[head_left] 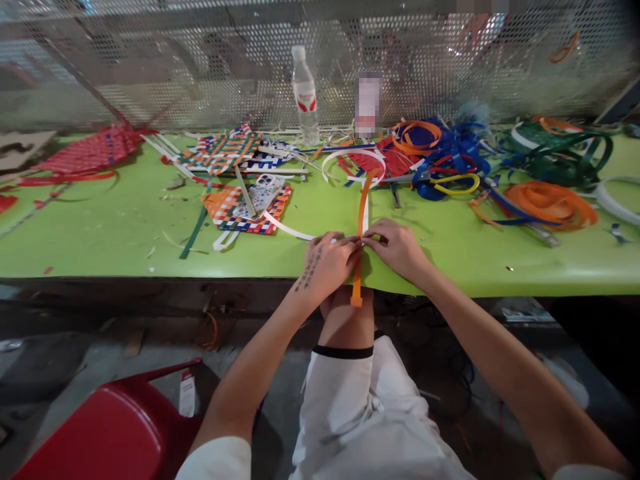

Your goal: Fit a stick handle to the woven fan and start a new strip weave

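At the near edge of the green table (125, 230), as viewed from my remote station through the head camera, both of the person's hands are found working close together, their fingertips meeting. I record an orange strip (361, 208) between them, running lengthwise from the table surface toward the person, its near end projecting past the table edge above the knee. I note the right hand (397, 245) with thumb and forefinger pinched narrow on the orange strip's right side. The left hand (331, 263) lies palm down, fingers together, tips at the same spot; whether it grips or merely presses, I cannot tell. A white strip (367, 212) shows alongside the orange one beyond the fingers, and a curved white length (287, 229) reaches the left hand from the left.

Farther left, I observe a phone (270, 193) lying on a checkered woven piece (220, 203). Toward the back stands an upright bottle (305, 100). To the right lies a coil of orange strip (550, 203).
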A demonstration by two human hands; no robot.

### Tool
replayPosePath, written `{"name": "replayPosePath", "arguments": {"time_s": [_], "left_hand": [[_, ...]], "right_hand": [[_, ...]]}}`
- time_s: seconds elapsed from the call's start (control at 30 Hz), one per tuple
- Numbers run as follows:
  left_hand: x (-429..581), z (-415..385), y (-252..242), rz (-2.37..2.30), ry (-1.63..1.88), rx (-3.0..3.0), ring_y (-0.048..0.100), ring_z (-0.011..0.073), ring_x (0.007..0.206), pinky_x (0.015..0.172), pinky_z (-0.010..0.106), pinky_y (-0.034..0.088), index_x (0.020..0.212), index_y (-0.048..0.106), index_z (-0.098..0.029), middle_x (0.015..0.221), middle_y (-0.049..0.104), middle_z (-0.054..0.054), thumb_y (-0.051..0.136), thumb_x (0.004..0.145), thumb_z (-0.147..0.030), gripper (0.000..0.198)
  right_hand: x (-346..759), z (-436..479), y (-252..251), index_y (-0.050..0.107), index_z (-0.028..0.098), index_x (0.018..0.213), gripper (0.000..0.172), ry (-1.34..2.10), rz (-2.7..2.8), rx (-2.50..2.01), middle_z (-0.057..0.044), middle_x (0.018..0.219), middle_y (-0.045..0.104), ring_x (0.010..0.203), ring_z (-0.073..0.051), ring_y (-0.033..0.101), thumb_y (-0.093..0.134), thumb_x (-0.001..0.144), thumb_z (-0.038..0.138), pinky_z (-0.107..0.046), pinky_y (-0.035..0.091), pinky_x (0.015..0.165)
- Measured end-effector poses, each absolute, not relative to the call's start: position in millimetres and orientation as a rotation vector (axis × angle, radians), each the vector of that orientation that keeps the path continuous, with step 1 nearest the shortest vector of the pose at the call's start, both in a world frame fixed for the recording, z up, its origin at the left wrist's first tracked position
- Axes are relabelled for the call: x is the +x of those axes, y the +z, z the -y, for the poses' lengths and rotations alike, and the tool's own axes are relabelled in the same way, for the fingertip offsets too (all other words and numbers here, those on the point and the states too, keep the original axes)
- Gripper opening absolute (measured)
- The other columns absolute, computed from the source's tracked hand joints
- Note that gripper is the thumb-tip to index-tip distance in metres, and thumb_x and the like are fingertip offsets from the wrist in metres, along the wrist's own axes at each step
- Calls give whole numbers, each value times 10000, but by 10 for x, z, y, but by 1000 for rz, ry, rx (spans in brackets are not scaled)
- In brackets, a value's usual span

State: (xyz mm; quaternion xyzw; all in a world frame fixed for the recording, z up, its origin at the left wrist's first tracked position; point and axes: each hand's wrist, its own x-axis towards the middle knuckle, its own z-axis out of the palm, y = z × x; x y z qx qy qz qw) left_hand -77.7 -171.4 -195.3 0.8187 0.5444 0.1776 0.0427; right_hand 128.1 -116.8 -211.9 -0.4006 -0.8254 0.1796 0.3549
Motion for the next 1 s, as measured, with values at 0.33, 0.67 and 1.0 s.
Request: {"name": "replayPosePath", "arguments": {"time_s": [0.33, 0.67, 1.0], "left_hand": [[-770, 1726, -1940, -1658, 577, 2453, 638, 333, 1397, 1125, 539, 516, 1323, 804, -347, 1396, 769, -44, 638, 1091, -332, 285], [-776, 1725, -1956, -1645, 597, 2486, 645, 326, 1400, 1126, 521, 532, 1339, 792, -351, 1400, 769, -21, 642, 1087, -311, 296], [-780, 1727, -1972, -1643, 612, 2496, 643, 320, 1397, 1128, 512, 520, 1345, 787, -338, 1409, 766, -16, 600, 1110, -350, 301]], "right_hand": [[1343, 1259, -2143, 825, 220, 1056, 181, 317, 2216, -880, -90, 1074, 809, 1002, -257, 774, 647, 1068, 246, -410, 637, 913], [1371, 1307, -2206, 824, 188, 1183, 308, 67, 2419, -842, -130, 1219, 811, 1113, -299, 764, 529, 1121, 246, -507, 636, 1026], [1358, 1376, -2142, 796, 201, 1174, 297, 86, 2430, -905, -122, 1122, 811, 1036, -285, 751, 515, 1132, 289, -472, 629, 958]]}}
